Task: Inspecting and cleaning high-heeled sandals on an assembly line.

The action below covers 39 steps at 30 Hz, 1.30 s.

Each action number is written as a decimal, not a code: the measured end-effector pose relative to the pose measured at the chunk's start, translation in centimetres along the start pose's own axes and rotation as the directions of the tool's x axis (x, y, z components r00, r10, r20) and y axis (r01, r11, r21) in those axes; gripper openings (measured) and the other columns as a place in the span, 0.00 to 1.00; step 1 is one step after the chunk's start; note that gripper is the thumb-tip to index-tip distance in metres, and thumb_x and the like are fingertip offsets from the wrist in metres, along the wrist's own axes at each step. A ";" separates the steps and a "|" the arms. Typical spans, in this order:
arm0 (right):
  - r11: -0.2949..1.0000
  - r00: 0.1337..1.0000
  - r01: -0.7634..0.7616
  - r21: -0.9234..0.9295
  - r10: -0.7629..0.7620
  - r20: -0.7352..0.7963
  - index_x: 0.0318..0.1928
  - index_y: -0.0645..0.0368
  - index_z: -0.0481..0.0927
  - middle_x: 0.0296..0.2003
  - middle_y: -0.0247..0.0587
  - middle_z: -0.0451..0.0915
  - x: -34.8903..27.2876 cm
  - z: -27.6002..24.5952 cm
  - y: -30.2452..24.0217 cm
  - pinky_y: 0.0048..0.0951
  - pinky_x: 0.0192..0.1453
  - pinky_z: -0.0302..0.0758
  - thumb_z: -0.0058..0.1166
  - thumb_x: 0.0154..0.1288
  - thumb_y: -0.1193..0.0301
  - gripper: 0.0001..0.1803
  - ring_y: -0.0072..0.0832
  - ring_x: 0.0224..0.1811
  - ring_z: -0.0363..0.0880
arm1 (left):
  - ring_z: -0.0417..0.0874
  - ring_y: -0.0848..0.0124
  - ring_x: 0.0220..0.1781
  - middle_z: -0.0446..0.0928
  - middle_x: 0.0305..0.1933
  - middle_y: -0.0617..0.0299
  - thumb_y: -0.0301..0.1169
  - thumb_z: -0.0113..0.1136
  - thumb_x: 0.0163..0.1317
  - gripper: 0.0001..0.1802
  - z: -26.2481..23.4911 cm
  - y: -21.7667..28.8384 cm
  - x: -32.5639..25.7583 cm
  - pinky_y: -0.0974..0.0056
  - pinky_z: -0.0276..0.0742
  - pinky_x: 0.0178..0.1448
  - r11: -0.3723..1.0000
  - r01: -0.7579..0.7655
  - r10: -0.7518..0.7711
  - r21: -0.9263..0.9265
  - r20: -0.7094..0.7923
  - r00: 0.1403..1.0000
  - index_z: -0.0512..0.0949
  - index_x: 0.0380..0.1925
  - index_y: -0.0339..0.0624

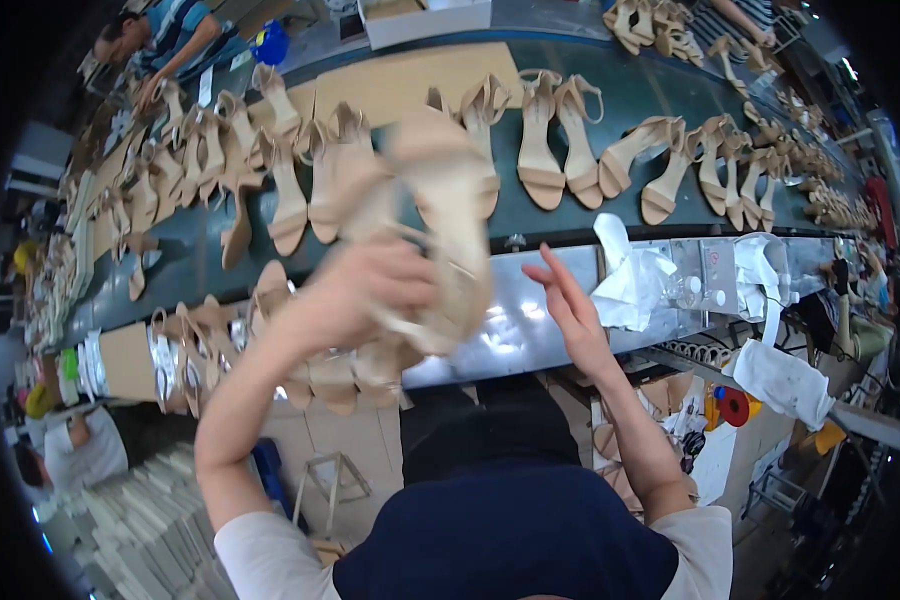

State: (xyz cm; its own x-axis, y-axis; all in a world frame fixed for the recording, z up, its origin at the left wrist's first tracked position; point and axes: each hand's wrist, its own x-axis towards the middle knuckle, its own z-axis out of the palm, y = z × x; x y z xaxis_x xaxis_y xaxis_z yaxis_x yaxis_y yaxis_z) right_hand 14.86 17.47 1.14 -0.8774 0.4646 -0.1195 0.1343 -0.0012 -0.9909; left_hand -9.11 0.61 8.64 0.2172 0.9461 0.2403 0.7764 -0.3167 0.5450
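My left hand [370, 280] is closed around a beige strappy sandal [458, 230], lifted over the metal ledge and smeared by motion. A second blurred beige shape beside it looks like another sandal, but I cannot tell whether the same hand grips it. To the right, my right hand [575, 315] hangs over the ledge, fingers stretched out, holding nothing. Just beyond both hands, a pair of beige heeled sandals [542, 150] stands on the green belt [640, 90]. More sandals [335, 378] are lined up along the ledge below my left wrist.
Rows of similar sandals run along the belt to both sides. White paper [632, 285] and clear bottles [688, 292] are on the metal ledge [515, 325] at right. A white-wrapped bar [785, 385] juts out there. One co-worker [175, 40] is at the far left.
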 end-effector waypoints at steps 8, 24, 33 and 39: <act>0.832 0.856 -0.512 0.212 0.514 0.051 0.70 0.62 0.42 0.58 0.49 0.67 -2.7 -0.7 15.6 0.26 0.56 0.69 0.50 0.61 0.79 0.41 0.28 0.55 0.71 | 0.72 0.65 0.46 0.72 0.33 0.64 0.29 0.65 0.42 0.11 19.9 -0.4 0.8 0.59 0.69 0.48 0.913 0.368 -0.375 -0.175 -0.004 0.927 0.77 0.29 0.46; 0.611 0.721 0.139 -0.779 0.477 0.503 0.31 0.62 0.74 0.30 0.49 0.79 2.1 -1.3 11.3 0.42 0.40 0.74 0.71 0.35 0.59 0.26 0.49 0.36 0.78 | 0.78 0.51 0.41 0.76 0.33 0.52 0.44 0.78 0.25 0.34 22.7 -2.6 0.4 0.52 0.73 0.43 0.723 0.689 -0.597 -0.040 0.467 0.653 0.71 0.31 0.39; 0.621 0.662 0.099 -0.778 0.543 0.518 0.35 0.64 0.73 0.32 0.49 0.78 2.0 -0.8 10.7 0.38 0.42 0.78 0.71 0.35 0.60 0.28 0.44 0.40 0.80 | 0.76 0.52 0.48 0.74 0.40 0.49 0.41 0.78 0.28 0.37 22.5 -2.1 0.4 0.55 0.75 0.46 0.633 0.769 -0.632 -0.092 0.512 0.581 0.70 0.37 0.37; 0.465 0.599 0.223 -0.857 0.628 0.497 0.42 0.69 0.69 0.41 0.55 0.76 2.5 0.5 10.2 0.39 0.44 0.79 0.71 0.36 0.67 0.32 0.44 0.45 0.79 | 0.71 0.48 0.55 0.69 0.50 0.45 0.36 0.75 0.33 0.38 22.8 -0.4 2.3 0.55 0.75 0.54 0.604 0.787 -0.710 0.127 0.536 0.458 0.65 0.45 0.35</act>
State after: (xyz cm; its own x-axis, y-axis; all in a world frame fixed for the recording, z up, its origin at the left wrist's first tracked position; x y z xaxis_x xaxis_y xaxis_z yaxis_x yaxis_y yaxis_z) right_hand 13.81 18.18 -9.35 -0.6699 -0.1628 -0.7244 0.2614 0.8615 -0.4353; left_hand 4.55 4.44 -9.34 -0.1346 0.6944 -0.7069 0.7148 0.5621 0.4160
